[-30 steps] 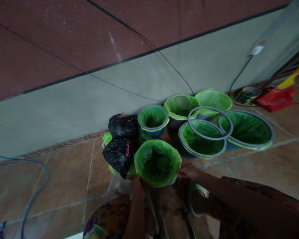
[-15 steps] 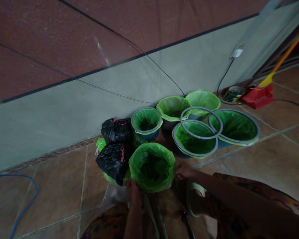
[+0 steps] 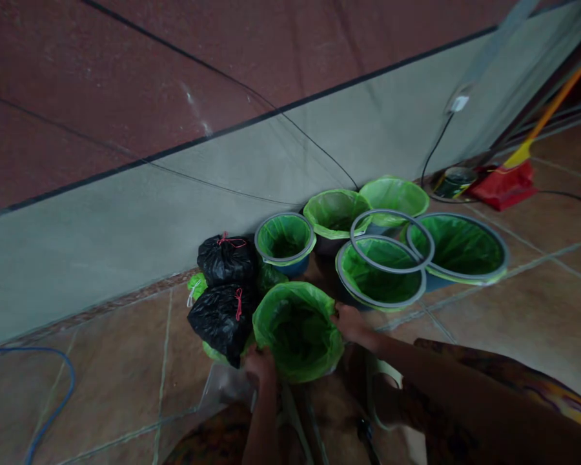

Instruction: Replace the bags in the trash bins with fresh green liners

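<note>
In front of my feet stands a trash bin lined with a green garbage bag (image 3: 271, 313), whose edge is folded out over the rim. My left hand (image 3: 260, 363) is closed at the lower left of that rim, its fingers partly hidden by the bag edge. On the right side, my right hand (image 3: 351, 321) grips the bag's edge, fingers curled over the rim. Two tied black garbage bags (image 3: 220, 323) with pink strings lie just left of the bin. Close to my left hand is a clear plastic sheet or bag (image 3: 223, 387) on the floor.
Several more green-lined bins stand along the wall, including a small blue bin (image 3: 297, 266). A loose grey ring (image 3: 352, 239) leans across two bins. A red dustpan (image 3: 506, 186), a can (image 3: 455, 183) and a blue hose (image 3: 70, 381) lie around.
My right hand has moved up and inward onto the bag's right edge. My left hand has shifted slightly up the left side. The bins stay in place.
</note>
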`<state>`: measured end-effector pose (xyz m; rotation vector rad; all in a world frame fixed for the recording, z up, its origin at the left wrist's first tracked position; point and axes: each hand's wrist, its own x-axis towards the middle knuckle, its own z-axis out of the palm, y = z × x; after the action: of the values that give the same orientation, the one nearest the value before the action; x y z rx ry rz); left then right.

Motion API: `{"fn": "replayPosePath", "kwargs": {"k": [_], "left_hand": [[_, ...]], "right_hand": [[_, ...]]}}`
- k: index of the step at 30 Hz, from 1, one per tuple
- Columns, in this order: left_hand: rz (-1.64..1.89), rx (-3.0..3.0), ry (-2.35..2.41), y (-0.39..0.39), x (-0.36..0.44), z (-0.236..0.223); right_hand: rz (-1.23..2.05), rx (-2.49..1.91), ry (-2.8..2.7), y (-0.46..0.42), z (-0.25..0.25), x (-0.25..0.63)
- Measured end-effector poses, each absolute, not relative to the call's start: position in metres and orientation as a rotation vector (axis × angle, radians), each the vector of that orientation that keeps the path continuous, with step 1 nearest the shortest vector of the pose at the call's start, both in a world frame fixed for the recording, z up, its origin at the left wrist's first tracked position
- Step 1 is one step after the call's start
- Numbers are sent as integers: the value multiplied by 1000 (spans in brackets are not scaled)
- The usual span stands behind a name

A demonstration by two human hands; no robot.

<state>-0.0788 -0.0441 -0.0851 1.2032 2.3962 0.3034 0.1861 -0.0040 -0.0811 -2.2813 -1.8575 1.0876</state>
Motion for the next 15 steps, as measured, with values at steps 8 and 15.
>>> {"fn": "replayPosePath", "kwargs": {"k": [8, 15], "left_hand": [[138, 1143, 2494, -43, -61, -64], [437, 1040, 2487, 2, -91, -51]], "right_hand": [[1102, -2237, -1877, -1, -85, 194], [903, -2232, -1877, 1, -77, 192]]}}
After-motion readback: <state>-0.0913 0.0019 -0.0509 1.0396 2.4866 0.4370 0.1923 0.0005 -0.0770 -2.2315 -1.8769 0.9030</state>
